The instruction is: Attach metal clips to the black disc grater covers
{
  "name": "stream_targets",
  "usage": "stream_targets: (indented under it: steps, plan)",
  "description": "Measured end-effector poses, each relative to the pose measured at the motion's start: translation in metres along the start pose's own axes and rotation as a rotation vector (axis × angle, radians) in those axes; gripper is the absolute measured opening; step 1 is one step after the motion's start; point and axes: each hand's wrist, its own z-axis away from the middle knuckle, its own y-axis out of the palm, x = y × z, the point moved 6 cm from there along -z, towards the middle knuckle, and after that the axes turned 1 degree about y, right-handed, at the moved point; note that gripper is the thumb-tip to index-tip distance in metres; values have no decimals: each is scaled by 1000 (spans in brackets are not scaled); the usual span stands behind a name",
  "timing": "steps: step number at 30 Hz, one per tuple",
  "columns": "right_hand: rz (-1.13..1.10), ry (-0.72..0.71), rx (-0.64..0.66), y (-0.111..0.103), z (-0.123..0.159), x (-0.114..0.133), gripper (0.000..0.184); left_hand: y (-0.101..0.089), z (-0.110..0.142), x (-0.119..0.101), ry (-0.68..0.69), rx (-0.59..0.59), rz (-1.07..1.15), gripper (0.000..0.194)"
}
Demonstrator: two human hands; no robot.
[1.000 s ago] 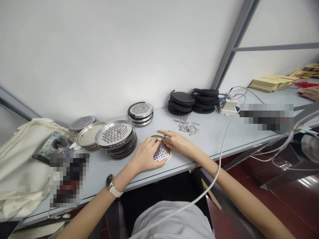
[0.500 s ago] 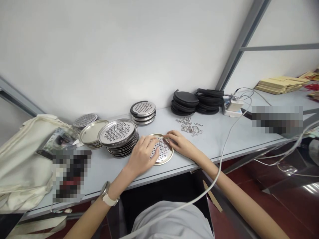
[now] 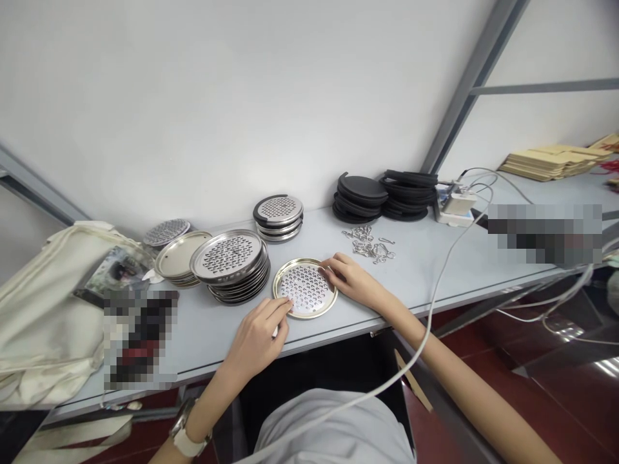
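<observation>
A round metal grater disc (image 3: 304, 288) with a gold-toned rim lies on the grey table in front of me. The fingertips of my left hand (image 3: 258, 335) rest at its near left edge, fingers stretched out and thumb lower down. At the right rim, my right hand (image 3: 352, 281) has its fingers curled in a pinch on the disc; a thin bright curve shows by the fingertips, too small to name. Left of the disc stands a tall stack of grater discs (image 3: 229, 258). Small metal snap hooks (image 3: 370, 247) lie in a loose pile behind my right hand.
Plain discs (image 3: 182, 256) are stacked at the left, beside a cream cloth bag (image 3: 53, 309). Black-rimmed graters (image 3: 279, 212) and black round covers (image 3: 362, 192) stand along the wall. A power strip (image 3: 457, 203) sits at right; a white cable (image 3: 432, 309) crosses my right arm.
My left hand has drawn back from the face of the grater disc to its near left edge, uncovering the holes. My right hand stays at the right rim.
</observation>
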Motion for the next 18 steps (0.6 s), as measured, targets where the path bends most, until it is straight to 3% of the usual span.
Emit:
stream_targets:
  steps: [18]
  plan:
    - [-9,-17,64,0,1,6,27,-1,-2,-2,-50,16,83,34]
